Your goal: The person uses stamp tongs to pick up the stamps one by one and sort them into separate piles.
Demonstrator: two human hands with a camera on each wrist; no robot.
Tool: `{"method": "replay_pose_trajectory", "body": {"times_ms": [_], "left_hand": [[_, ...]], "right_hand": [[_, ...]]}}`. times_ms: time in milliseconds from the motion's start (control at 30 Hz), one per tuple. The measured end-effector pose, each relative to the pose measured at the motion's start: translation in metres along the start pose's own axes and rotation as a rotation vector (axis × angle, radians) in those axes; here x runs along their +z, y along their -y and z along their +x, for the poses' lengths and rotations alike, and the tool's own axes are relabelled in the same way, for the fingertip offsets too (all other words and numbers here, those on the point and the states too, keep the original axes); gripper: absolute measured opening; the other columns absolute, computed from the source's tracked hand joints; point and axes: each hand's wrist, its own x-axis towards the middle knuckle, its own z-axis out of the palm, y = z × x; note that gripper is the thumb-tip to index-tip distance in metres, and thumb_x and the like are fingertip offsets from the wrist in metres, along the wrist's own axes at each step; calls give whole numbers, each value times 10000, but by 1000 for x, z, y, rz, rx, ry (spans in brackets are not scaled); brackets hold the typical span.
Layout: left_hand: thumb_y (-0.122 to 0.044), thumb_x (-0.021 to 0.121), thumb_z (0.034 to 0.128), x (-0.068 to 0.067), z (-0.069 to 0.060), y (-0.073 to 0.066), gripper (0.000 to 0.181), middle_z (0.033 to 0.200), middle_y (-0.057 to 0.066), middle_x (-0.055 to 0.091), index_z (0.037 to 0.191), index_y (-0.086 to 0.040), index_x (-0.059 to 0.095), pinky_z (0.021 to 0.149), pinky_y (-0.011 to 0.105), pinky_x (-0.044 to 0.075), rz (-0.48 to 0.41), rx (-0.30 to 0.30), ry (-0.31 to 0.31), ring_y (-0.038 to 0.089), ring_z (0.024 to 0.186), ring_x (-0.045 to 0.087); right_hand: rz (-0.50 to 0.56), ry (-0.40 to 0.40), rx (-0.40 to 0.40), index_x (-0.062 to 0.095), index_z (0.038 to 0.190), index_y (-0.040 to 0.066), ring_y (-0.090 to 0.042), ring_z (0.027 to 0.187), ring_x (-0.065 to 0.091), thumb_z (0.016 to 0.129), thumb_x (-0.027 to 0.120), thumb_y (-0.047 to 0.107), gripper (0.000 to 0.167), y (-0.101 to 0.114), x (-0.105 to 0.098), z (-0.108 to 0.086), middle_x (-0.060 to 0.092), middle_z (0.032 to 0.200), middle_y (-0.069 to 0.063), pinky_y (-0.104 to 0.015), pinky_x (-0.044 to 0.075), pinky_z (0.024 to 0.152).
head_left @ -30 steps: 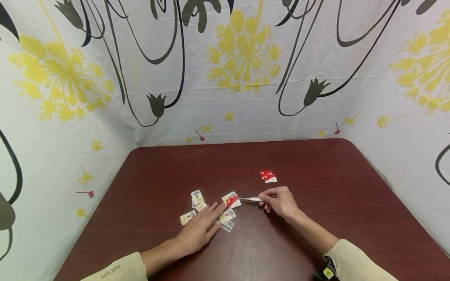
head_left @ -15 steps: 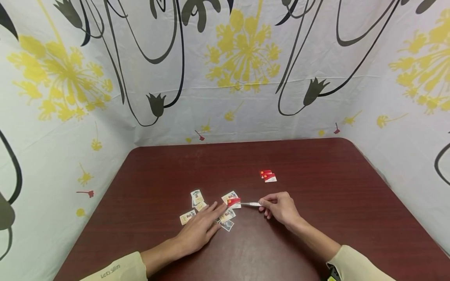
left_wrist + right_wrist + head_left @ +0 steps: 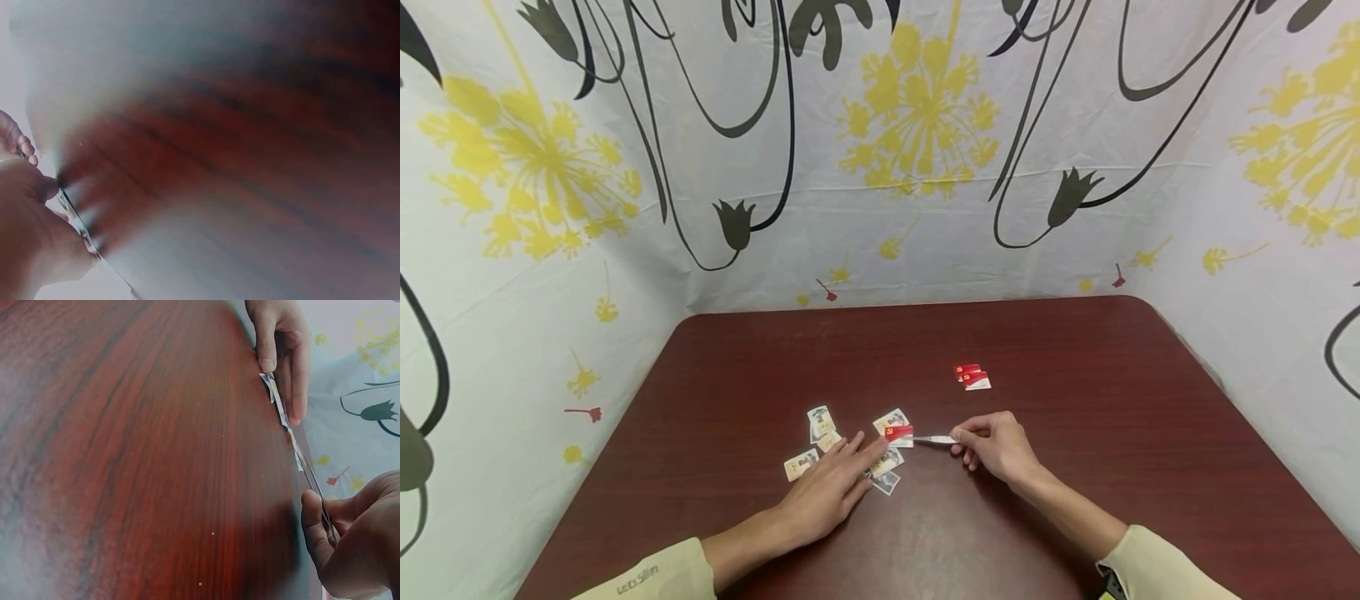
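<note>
The right hand (image 3: 1000,446) pinches white tweezers (image 3: 936,439) between thumb and fingers, their tips pointing left from it to a red-and-white card (image 3: 899,433) that overlaps a pale one. The left hand (image 3: 831,483) lies palm down, fingers extended and grasping nothing, its index fingertip just beside that card. Pale cards (image 3: 801,464) show on both sides of this hand, while overlapping red cards (image 3: 976,382) lie beyond the right hand on the table (image 3: 1075,358)
</note>
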Motion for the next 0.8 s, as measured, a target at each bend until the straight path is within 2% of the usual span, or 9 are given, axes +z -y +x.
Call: {"method": "replay_pose_trajectory", "body": {"times_ms": [300,600,800], "left_hand": [[-150,667,1060,1,1,1,562,1587,37,535,1596,-119,502,1251,557,305,47,45,12,363,1520,405],[-157,668,1060,1,1,0,566,1577,29,549,1599,-123,499,1249,554,315,65,44,14,358,1520,410],[-153,668,1060,1,1,0,560,1580,35,545,1594,-118,505,1250,552,312,63,46,14,360,1520,408]], "right_hand": [[1,12,-4,793,947,-74,-153,537,632,987,712,-17,106,0,1,0,752,742,-149,-262,572,503],[6,43,1,789,971,-77,-151,546,622,999,702,0,120,-1,-3,1,763,772,-152,-264,574,516],[26,102,10,772,1026,-106,-161,585,629,1006,691,6,140,-1,-8,0,769,823,-164,-274,586,555]]}}
